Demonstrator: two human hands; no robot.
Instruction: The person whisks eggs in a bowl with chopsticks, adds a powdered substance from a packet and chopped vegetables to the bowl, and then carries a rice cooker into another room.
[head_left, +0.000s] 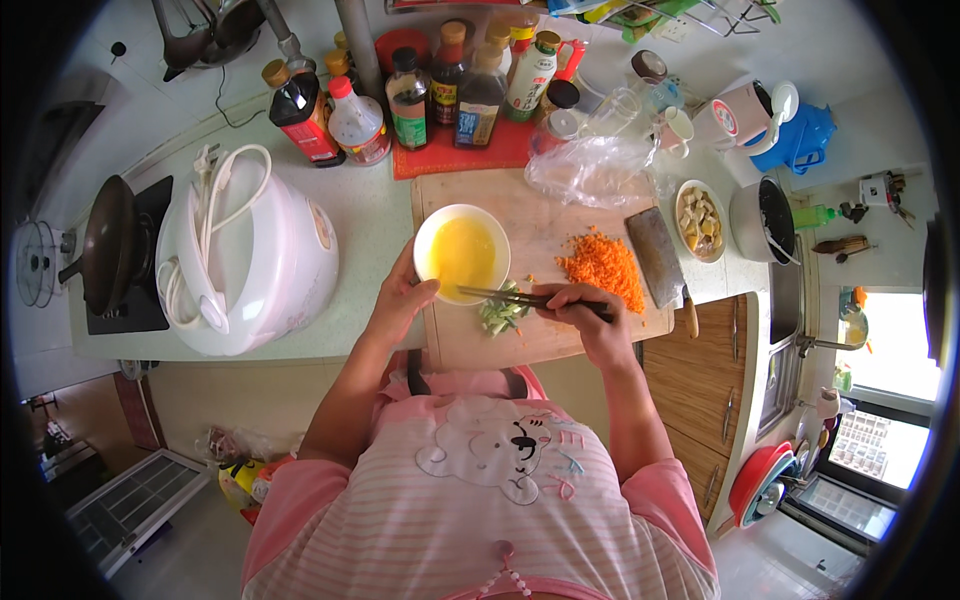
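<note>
My left hand (403, 295) holds a white bowl (501, 238) of beaten egg (463, 255) by its lower left rim, over the left part of a wooden cutting board (480, 349). In my right hand (592, 315) is a pair of dark chopsticks (517, 298), their tips at the bowl's near edge by the egg. Chopped green onion (496, 316) lies on the board just below the bowl. Farther right is a heap of finely chopped carrot (604, 268), with a cleaver (655, 255) beside it, its wooden handle past the board's edge.
A white rice cooker (292, 255) with a coiled cord stands left, near a wok (109, 244) on a cooktop. Sauce bottles (480, 101) and a clear plastic bag (592, 171) are behind the board. Rightward are a bowl of pale cubes (700, 217), a pot (750, 225) and a sink (786, 300).
</note>
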